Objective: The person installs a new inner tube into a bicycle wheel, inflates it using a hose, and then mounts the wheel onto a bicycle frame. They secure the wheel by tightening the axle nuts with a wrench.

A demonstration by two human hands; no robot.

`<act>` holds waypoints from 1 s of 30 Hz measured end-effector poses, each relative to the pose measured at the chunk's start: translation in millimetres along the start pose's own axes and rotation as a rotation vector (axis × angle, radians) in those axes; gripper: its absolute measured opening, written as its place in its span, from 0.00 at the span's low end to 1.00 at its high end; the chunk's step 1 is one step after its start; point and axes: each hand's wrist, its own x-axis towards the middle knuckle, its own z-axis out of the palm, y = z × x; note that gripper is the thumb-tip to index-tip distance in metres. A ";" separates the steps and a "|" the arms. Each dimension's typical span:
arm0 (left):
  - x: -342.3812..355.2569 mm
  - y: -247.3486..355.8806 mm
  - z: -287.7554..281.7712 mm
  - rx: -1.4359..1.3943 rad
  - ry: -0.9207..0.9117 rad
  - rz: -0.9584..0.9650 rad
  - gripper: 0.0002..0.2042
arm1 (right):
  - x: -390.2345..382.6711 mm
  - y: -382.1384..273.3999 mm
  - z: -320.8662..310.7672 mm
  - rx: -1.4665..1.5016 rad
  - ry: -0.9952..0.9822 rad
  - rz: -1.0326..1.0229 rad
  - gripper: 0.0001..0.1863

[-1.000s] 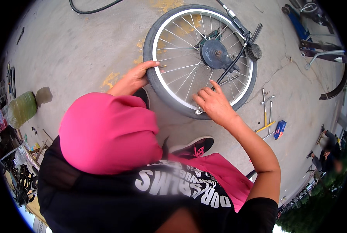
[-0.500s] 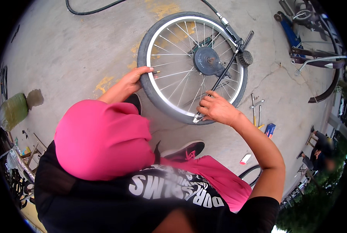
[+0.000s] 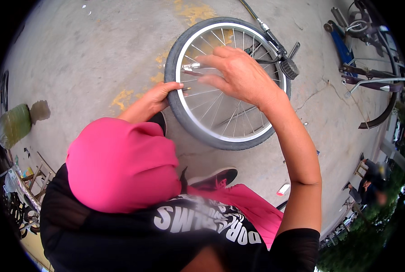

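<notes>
A bicycle wheel with a black tyre [image 3: 171, 68] and silver spokes lies before me. My left hand [image 3: 161, 94] grips the tyre's left side, thumb on top, beside the valve stem [image 3: 187, 89] that pokes inward from the rim. Over the spokes, my right hand [image 3: 241, 75] is blurred by motion. Between its thumb and fingers shows a silver air chuck [image 3: 191, 67], close above the valve and apart from it. The black inflator handle [image 3: 275, 41] and its round gauge [image 3: 289, 69] rest across the wheel's far right edge. My right hand hides the hub.
An air hose [image 3: 250, 10] runs off the far edge. A small red-and-white box [image 3: 283, 189] lies right of my shoe [image 3: 214, 178]. Bicycle parts and a blue metal piece [image 3: 339, 43] stand at far right. Another person [image 3: 370, 181] sits farther right; a green bundle [image 3: 15, 127] lies left.
My right hand has carried the air chuck from the near side of the rim up and left, close to the valve. The left hand keeps its grip on the tyre.
</notes>
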 end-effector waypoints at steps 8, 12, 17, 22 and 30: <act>-12.8 8.0 2.5 -0.031 -0.001 0.018 0.16 | -11.8 8.1 79.2 -0.180 -0.052 0.006 0.20; -8.4 6.0 -6.1 0.023 0.032 -0.029 0.19 | -14.1 6.0 90.7 -0.222 -0.068 0.026 0.20; -0.6 2.1 -7.7 0.012 -0.007 -0.030 0.21 | -24.6 9.8 101.1 -0.283 -0.110 0.083 0.20; -2.1 0.4 -11.3 -0.014 0.005 -0.006 0.21 | -28.3 9.5 104.5 -0.370 -0.005 0.129 0.17; 1.1 -0.5 -10.6 -0.022 -0.014 -0.006 0.20 | -38.6 9.5 118.3 -0.342 -0.046 0.138 0.13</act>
